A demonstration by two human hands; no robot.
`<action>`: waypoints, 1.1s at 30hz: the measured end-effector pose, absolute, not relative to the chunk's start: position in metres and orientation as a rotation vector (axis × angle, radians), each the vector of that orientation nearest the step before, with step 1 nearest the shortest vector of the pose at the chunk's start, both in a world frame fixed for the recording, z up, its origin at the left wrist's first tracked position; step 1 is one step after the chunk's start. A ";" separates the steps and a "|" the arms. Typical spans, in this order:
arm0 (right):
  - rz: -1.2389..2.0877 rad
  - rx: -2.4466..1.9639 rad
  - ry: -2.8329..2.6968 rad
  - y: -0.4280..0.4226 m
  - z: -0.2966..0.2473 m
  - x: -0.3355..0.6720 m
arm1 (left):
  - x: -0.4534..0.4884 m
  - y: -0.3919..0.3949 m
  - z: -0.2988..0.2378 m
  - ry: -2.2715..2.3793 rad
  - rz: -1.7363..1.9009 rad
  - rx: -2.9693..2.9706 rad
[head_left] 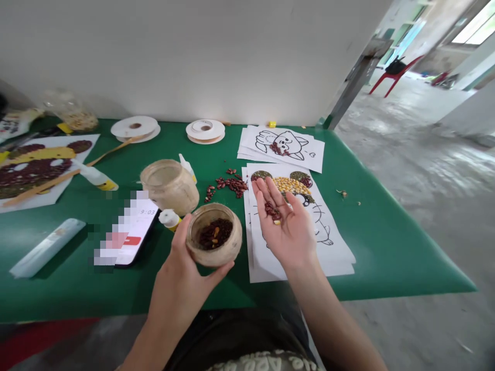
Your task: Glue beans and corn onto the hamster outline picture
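Observation:
My left hand is wrapped round a small clear jar that holds dark red beans with a few yellow grains. Palm up and fingers stretched out, my right hand carries a small heap of red beans in its palm. It hovers over a cat outline drawing partly filled with yellow corn and dark seeds. Loose red beans lie on the green table just left of that sheet.
A second jar lies on its side beside glue bottles. A phone and a plastic tube lie at the left. Tape rolls, another drawing and a bean picture sit farther back.

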State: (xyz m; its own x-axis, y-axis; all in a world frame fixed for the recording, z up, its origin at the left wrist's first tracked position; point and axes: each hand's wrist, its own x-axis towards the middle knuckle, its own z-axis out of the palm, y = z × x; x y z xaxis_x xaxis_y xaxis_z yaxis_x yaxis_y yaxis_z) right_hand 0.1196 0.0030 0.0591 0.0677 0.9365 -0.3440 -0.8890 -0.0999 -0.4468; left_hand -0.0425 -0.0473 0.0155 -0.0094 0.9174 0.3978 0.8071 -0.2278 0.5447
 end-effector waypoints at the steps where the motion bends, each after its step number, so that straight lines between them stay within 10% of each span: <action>1: 1.537 -0.662 -0.093 0.003 0.059 0.121 | -0.040 -0.044 0.013 1.835 1.084 2.119; 18: 1.497 -0.664 -0.040 -0.003 0.068 0.116 | -0.020 -0.041 0.049 1.544 1.385 2.721; 33: 1.635 -0.681 -0.126 -0.016 0.069 0.104 | 0.002 -0.015 0.090 1.146 0.696 2.916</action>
